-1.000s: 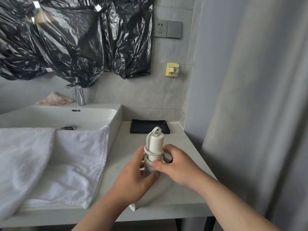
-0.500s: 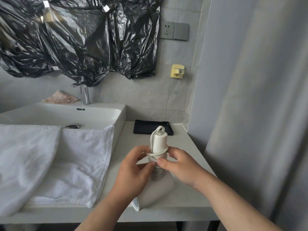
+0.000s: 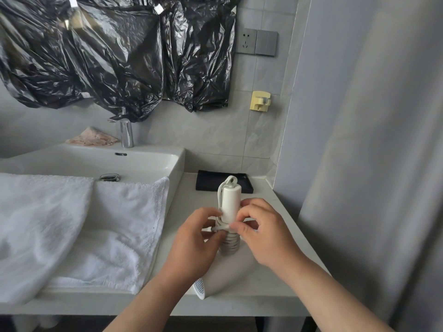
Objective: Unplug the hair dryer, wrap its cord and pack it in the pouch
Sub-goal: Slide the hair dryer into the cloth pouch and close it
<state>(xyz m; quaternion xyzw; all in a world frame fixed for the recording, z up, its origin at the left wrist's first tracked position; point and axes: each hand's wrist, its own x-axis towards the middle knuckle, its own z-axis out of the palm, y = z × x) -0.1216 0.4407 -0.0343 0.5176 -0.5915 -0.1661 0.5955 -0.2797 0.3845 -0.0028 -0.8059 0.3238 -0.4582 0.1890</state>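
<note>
A white hair dryer [image 3: 230, 202] rests on the counter with its handle pointing up and its body [image 3: 230, 271] lying toward me. Its white cord [image 3: 230, 240] is coiled several times around the lower handle. My left hand [image 3: 194, 240] pinches the cord's end at the left of the handle. My right hand [image 3: 263, 233] grips the cord at the handle's right side. A flat black pouch [image 3: 206, 183] lies behind the dryer near the wall. The wall socket [image 3: 245, 40] has nothing plugged in.
A white sink [image 3: 143, 161] with a chrome tap [image 3: 126, 133] is at left, white towels [image 3: 96, 224] draped over its front. Black plastic sheeting [image 3: 115, 51] covers the wall. A grey curtain [image 3: 371, 164] hangs at right. A yellow hook [image 3: 260, 101] is on the tiles.
The view has tilted down a little. Both hands have shifted on the handle, and more turns of cord now show around its lower part.
</note>
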